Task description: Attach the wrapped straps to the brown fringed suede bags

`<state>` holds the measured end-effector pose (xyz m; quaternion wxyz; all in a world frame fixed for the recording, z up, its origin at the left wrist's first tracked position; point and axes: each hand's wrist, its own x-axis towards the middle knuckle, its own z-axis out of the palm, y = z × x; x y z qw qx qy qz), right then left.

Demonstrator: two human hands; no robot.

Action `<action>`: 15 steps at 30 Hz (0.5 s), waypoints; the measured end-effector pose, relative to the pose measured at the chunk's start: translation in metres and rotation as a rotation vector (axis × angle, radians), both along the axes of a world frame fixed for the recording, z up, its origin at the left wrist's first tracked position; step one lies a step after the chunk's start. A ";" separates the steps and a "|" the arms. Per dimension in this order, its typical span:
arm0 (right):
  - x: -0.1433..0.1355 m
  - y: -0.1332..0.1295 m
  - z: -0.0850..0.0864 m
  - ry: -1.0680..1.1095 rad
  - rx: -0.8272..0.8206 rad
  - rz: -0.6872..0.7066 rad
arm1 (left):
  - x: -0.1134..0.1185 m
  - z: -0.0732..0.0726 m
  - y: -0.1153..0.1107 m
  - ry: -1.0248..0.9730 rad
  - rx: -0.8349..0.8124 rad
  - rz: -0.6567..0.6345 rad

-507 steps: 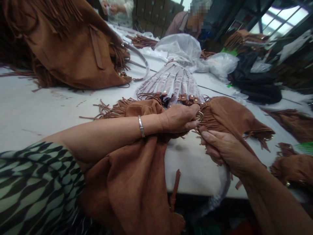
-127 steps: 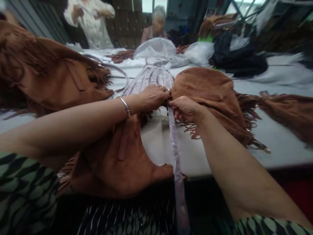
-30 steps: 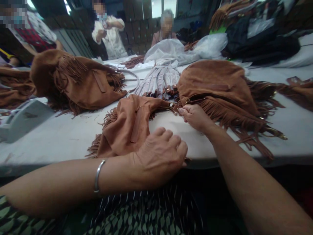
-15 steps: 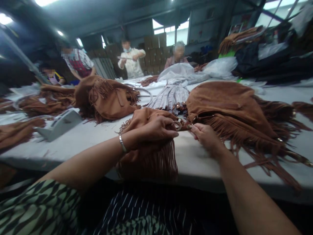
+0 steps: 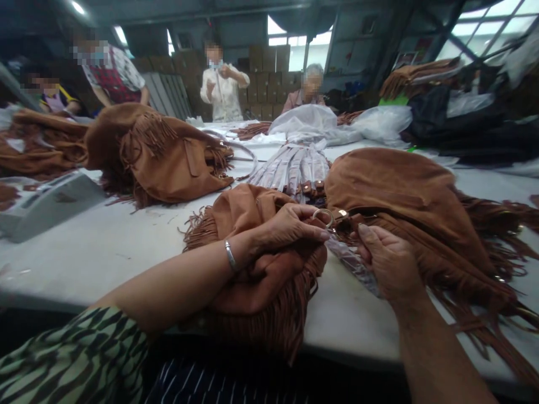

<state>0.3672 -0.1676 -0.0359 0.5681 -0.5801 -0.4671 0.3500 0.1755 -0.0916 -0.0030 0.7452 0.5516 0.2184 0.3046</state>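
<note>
A brown fringed bag lies at the table's front edge, its fringe hanging over. My left hand is closed at the bag's right end, pinching a metal ring that sticks up past the fingertips. To its right my right hand pinches the brown end of a strap, close to the ring. A strip in clear plastic wrap hangs between the hands. Whether the strap passes through the ring I cannot tell.
Another fringed bag lies at the right, and one more at the left. Several plastic-wrapped straps fan out behind my hands. A grey device stands far left on the white table. Co-workers are across the table.
The view has shifted. My right hand has turned and holds the strap end closer to me; the plastic-wrapped strip now shows between my hands. My left hand stays at the ring.
</note>
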 end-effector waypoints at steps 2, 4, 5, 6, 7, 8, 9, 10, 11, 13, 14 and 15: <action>-0.003 0.000 0.002 -0.012 -0.028 -0.008 | 0.000 -0.002 0.004 0.007 -0.057 -0.035; -0.006 0.000 0.004 -0.029 -0.049 -0.018 | -0.002 -0.003 0.010 0.023 -0.057 -0.096; -0.007 0.000 0.004 -0.021 -0.057 -0.026 | -0.003 -0.004 0.014 0.034 -0.049 -0.124; -0.007 0.001 0.005 0.002 -0.065 -0.034 | -0.004 -0.006 0.017 0.046 -0.044 -0.144; -0.007 0.002 0.004 0.041 -0.063 -0.047 | -0.005 -0.007 0.020 0.057 -0.038 -0.155; -0.006 0.002 0.005 0.092 -0.051 -0.063 | -0.005 -0.009 0.022 0.070 -0.030 -0.159; -0.005 0.003 0.005 0.149 -0.034 -0.078 | -0.005 -0.010 0.024 0.084 -0.021 -0.162; -0.005 0.005 0.007 0.201 -0.017 -0.086 | -0.005 -0.012 0.025 0.097 -0.010 -0.169; -0.004 0.006 0.010 0.235 0.004 -0.092 | -0.004 -0.013 0.025 0.109 0.009 -0.183; -0.006 0.009 0.020 0.222 0.037 -0.086 | -0.003 -0.015 0.023 0.141 0.048 -0.217; -0.008 0.012 0.028 0.172 0.041 -0.066 | -0.002 -0.015 0.021 0.159 0.062 -0.229; -0.011 0.015 0.037 0.101 0.036 -0.033 | -0.001 -0.016 0.020 0.175 0.074 -0.238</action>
